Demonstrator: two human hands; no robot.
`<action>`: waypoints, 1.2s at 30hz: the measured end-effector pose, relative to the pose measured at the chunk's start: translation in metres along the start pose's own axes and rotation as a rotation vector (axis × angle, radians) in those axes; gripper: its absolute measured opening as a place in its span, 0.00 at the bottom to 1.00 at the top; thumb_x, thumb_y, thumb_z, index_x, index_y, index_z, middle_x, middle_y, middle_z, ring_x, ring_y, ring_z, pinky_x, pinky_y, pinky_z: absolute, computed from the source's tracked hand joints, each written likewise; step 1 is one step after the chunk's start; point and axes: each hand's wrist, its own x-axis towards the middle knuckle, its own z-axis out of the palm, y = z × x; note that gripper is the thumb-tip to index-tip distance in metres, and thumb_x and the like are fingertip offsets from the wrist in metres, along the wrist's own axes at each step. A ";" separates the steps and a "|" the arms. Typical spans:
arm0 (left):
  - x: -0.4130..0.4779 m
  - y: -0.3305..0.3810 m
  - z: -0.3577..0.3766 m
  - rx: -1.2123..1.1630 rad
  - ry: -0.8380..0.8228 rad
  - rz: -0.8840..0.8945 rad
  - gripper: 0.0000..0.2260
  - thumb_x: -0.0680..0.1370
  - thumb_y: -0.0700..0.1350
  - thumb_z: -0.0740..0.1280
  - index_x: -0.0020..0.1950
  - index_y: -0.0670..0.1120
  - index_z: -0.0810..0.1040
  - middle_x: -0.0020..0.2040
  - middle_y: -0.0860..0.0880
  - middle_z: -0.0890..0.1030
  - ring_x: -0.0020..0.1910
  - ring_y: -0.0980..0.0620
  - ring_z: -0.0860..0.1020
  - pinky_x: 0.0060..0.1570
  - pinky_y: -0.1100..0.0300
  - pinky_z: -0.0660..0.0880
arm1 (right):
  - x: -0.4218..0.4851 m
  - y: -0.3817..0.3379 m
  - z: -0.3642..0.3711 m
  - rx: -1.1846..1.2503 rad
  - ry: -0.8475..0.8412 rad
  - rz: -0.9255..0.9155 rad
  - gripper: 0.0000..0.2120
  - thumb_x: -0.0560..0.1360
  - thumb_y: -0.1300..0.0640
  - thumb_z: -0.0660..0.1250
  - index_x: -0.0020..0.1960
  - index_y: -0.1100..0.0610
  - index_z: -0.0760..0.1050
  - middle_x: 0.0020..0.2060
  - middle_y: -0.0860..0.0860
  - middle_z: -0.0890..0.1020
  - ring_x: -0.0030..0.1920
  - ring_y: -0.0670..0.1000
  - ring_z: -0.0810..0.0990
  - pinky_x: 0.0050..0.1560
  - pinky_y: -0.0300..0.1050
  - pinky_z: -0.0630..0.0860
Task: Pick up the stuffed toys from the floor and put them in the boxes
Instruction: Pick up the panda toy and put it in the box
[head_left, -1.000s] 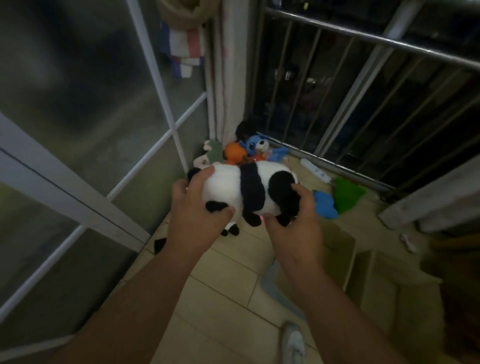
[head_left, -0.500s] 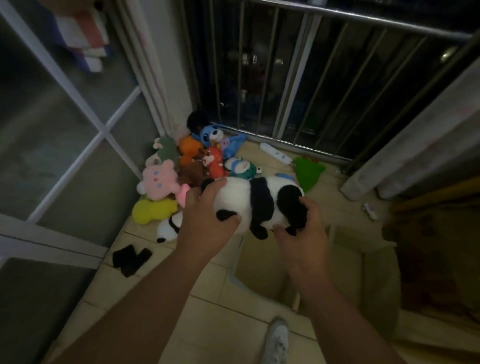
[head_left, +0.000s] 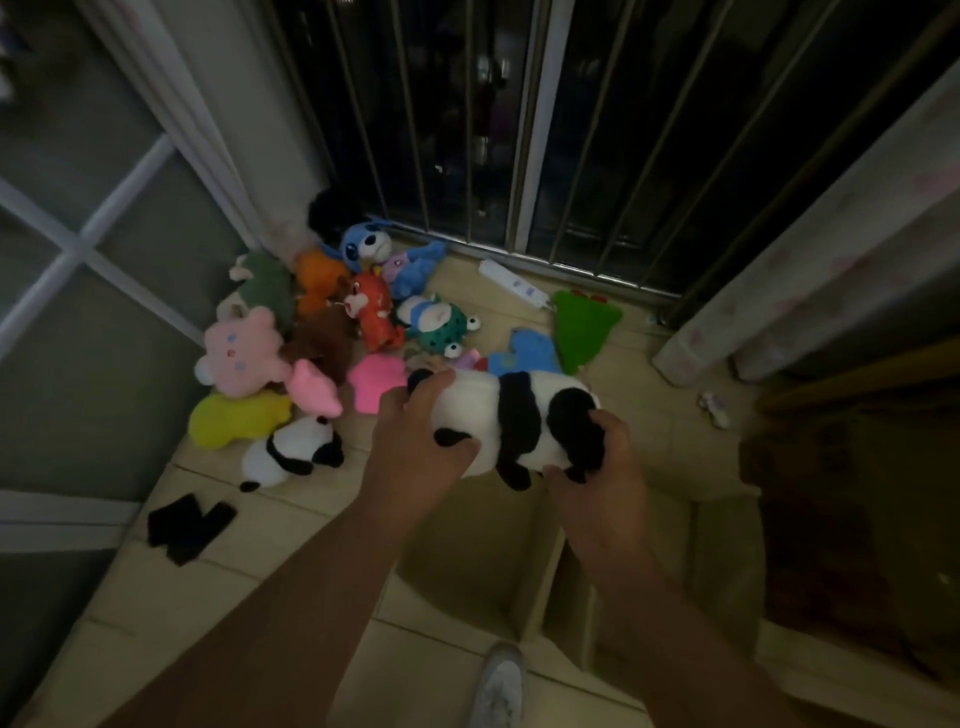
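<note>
Dim tiled floor runs up to a barred window, with curtains at either side, and I am looking down on it from the head camera. My left hand and right hand carry the big panda between them, lying on its side in the air. The left grip is curled round the white head end with the thumb under a black paw; the right grip is folded over the black hind end, fingers pressed into the plush. Both are closed on the toy. It hangs right above the open cardboard box, whose divider wall separates it from a second box just beside it; both look empty as far as I can see in this light.

I judge the panda light and squashy, so it will sag if held at one end; a hand at each end, sunk into the stuffing, suits it. It can be lowered or dropped in without harm.

On the floor beyond, a heap waits: a small panda, a yellow toy, a pink bear, a blue one, a spotted frog and others, touching or overlapping, near a white power strip
</note>
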 end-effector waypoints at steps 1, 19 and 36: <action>0.004 -0.001 0.005 -0.001 -0.010 -0.002 0.33 0.68 0.48 0.74 0.70 0.59 0.65 0.61 0.51 0.65 0.52 0.62 0.61 0.41 0.77 0.64 | 0.003 0.002 -0.002 0.004 -0.005 0.005 0.30 0.69 0.64 0.72 0.62 0.40 0.65 0.48 0.31 0.72 0.53 0.42 0.76 0.53 0.42 0.76; 0.030 -0.016 0.004 -0.055 -0.156 0.114 0.29 0.71 0.43 0.72 0.71 0.51 0.67 0.66 0.58 0.67 0.65 0.57 0.65 0.58 0.69 0.60 | 0.016 0.002 0.012 -0.137 -0.075 0.218 0.27 0.75 0.56 0.69 0.71 0.51 0.65 0.64 0.51 0.75 0.58 0.49 0.74 0.57 0.44 0.73; 0.015 -0.016 -0.038 -0.120 -0.077 0.060 0.28 0.71 0.44 0.73 0.69 0.52 0.68 0.61 0.59 0.67 0.58 0.72 0.60 0.54 0.77 0.59 | 0.010 -0.035 0.034 -0.138 -0.061 0.087 0.22 0.74 0.55 0.69 0.67 0.47 0.71 0.63 0.47 0.77 0.61 0.48 0.75 0.62 0.49 0.74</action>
